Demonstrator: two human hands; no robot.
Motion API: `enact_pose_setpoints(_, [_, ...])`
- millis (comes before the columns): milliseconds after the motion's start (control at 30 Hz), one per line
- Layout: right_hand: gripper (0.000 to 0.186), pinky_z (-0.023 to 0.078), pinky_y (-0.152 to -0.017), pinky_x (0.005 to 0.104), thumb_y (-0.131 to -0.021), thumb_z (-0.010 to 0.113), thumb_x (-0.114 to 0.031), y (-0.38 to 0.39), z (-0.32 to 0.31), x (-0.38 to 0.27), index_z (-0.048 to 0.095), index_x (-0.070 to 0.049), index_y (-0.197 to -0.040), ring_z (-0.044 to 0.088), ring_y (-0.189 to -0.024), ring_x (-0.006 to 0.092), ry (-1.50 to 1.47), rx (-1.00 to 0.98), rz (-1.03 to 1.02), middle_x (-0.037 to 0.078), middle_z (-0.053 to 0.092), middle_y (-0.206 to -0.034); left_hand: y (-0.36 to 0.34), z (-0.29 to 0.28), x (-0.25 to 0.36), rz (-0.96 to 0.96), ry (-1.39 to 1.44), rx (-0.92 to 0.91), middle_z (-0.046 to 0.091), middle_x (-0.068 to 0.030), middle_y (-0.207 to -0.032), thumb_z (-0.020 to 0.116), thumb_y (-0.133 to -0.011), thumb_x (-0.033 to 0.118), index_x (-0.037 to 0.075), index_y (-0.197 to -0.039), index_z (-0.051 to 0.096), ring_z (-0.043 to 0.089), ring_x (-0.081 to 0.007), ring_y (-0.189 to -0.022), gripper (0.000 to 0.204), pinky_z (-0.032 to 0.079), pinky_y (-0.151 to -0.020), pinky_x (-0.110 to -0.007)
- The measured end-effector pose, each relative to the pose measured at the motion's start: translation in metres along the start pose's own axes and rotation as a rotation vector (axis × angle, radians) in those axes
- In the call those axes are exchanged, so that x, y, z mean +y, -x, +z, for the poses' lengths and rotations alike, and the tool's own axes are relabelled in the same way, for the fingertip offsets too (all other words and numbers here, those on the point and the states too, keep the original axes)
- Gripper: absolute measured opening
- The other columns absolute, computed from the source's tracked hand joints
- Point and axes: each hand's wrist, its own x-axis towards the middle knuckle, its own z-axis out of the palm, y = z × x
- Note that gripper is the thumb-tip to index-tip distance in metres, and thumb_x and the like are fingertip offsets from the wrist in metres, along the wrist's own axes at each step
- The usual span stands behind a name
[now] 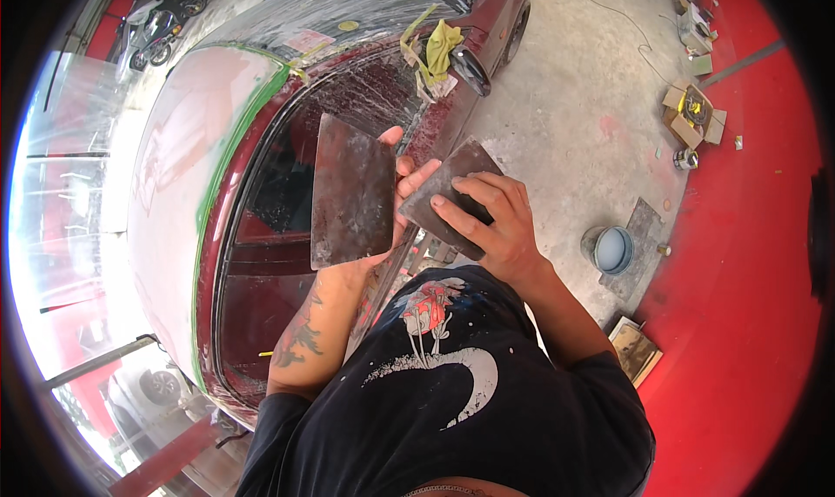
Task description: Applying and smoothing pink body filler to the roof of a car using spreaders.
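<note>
My left hand [406, 186] is behind a dark brown rectangular sheet [352, 197], which looks like sandpaper, and supports it nearly upright. The palm is mostly hidden, with the fingertips showing past the right edge. In my right hand [504, 227] is a second dark, flat rectangular piece [428, 212] of similar look, tilted, with the fingers pressed over its face. Its left edge comes close to my left fingers; whether they touch I cannot tell. Both hands are in front of my chest, beside the side windows of a dark red car [228, 245].
Green masking tape [228, 158] edges the car's pale roof [170, 140]. A yellow-green cloth [442, 49] hangs by the side mirror [470, 69]. On the concrete floor at right are a bucket of cloudy liquid [611, 250], an open cardboard box [693, 114] and a can [685, 159]. A red surface [739, 323] lies beyond.
</note>
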Motion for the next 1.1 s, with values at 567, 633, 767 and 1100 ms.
enact_pose_setpoints(567, [0.046,0.043,-0.082,0.0385,-0.067,0.071,-0.02,0.001,0.0,0.005,0.068,-0.021,-0.113,0.056,-0.1,0.0245,-0.002,0.01,0.009,0.004,0.056,-0.109,-0.006,0.003,0.006,0.016,-0.014,-0.039,0.06,-0.0163,-0.098,0.047,-0.099,0.028,-0.009,-0.137,0.031,0.06,-0.0295,-0.101,0.056,0.038,-0.109,-0.046])
enact_pose_setpoints(633, [0.047,0.043,-0.082,0.0384,-0.066,0.071,-0.02,0.0,-0.001,0.006,0.068,-0.021,-0.113,0.056,-0.1,0.0244,0.0,0.002,0.014,0.004,0.056,-0.11,-0.007,0.004,0.006,0.025,0.017,-0.045,0.06,-0.0169,-0.098,0.047,-0.099,0.027,-0.01,-0.137,0.032,0.06,-0.0292,-0.101,0.055,0.036,-0.11,-0.048])
enact_pose_setpoints(767, [0.048,0.042,-0.082,0.0386,-0.065,0.071,-0.021,-0.002,-0.002,0.006,0.068,-0.021,-0.113,0.056,-0.1,0.0243,0.005,-0.018,0.024,0.004,0.056,-0.109,-0.009,0.0,0.006,0.052,-0.052,-0.037,0.06,-0.0188,-0.1,0.048,-0.098,0.03,-0.011,-0.137,0.031,0.06,-0.0294,-0.102,0.059,0.035,-0.109,-0.051])
enact_pose_setpoints(1100, [0.049,0.042,-0.084,0.0388,-0.064,0.071,-0.016,-0.003,-0.003,0.008,0.068,-0.021,-0.113,0.055,-0.101,0.0243,0.012,-0.058,0.044,0.003,0.057,-0.108,-0.007,-0.008,0.012,-0.045,-0.032,-0.122,0.059,-0.0239,-0.106,0.053,-0.093,0.04,-0.005,-0.143,0.024,0.061,-0.0379,-0.106,0.073,0.046,-0.098,-0.053])
